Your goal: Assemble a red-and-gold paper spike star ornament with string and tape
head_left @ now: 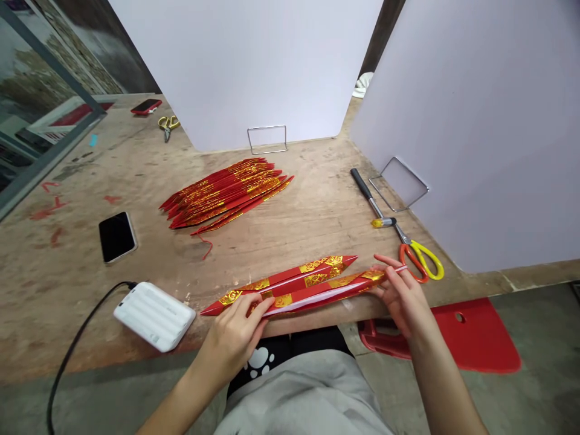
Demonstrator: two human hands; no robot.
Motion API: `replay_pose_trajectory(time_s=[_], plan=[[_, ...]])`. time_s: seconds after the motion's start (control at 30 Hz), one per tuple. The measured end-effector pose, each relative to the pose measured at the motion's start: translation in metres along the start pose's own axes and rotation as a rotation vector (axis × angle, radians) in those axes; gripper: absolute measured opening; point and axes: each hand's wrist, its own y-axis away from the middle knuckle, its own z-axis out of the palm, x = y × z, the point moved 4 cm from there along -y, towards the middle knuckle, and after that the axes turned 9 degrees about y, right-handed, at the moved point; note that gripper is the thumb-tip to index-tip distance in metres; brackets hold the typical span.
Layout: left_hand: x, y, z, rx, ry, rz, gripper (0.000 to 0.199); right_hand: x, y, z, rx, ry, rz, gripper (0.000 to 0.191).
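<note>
Two long, pointed red sticks with gold foil patterns, perhaps paper, lie side by side at the table's front edge. My left hand (231, 335) grips the nearer red-and-gold stick (317, 296) near its left end, with fingers also over the farther stick (290, 275). My right hand (401, 296) pinches the nearer stick's right end. A thin white-and-red strip (399, 270) shows by those fingers. A loose pile of similar red-and-gold sticks (226, 193) lies farther back, with a red thread (206, 246) trailing from it.
Orange-and-yellow scissors (419, 261) and a small hammer (369, 196) lie right of my right hand. A power bank (154, 316) with a black cable and a phone (116, 237) lie left. White panels (244, 66) on wire stands (267, 139) rise behind.
</note>
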Motion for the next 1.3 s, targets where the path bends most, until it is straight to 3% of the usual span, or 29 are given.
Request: replay_pose_trajectory(time_s=[0.13,0.3,0.4,0.5,0.57,0.63,0.77,0.83,1.07,1.3], plan=[[-0.012,0.004,-0.002,0.018,-0.052,-0.020,0.043,-0.005,-0.010,0.005,0.050,0.014,-0.074,0.049],[-0.034,0.008,0.002,-0.022,-0.038,-0.096,0.050,-0.003,-0.026,0.023,0.013,0.172,-0.190,0.054],[-0.045,0.011,0.008,-0.078,-0.035,-0.124,0.053,0.003,-0.036,0.026,0.011,0.465,-0.308,0.043],[-0.047,0.011,0.012,-0.124,-0.049,-0.135,0.055,0.000,-0.038,0.023,0.057,0.877,-0.551,0.025],[-0.046,0.009,0.012,-0.129,-0.072,-0.147,0.058,-0.008,-0.034,0.024,0.080,1.105,-0.708,0.023],[-0.044,0.005,0.012,-0.125,-0.098,-0.162,0.057,-0.015,-0.030,0.032,-0.030,1.254,-0.826,0.029],[-0.044,-0.005,0.013,-0.140,-0.159,-0.134,0.052,-0.018,-0.020,0.067,-0.551,1.425,-0.957,0.049],[-0.044,-0.009,0.016,-0.154,-0.207,-0.104,0.050,-0.015,-0.019,0.084,-0.704,1.514,-0.973,0.056],[-0.034,-0.015,0.020,-0.160,-0.399,-0.015,0.045,-0.010,-0.020,0.106,-0.845,1.676,-1.031,0.047],[-0.026,-0.013,0.027,-0.164,-0.478,0.087,0.042,-0.009,-0.017,0.108,-0.944,1.733,-1.011,0.008]])
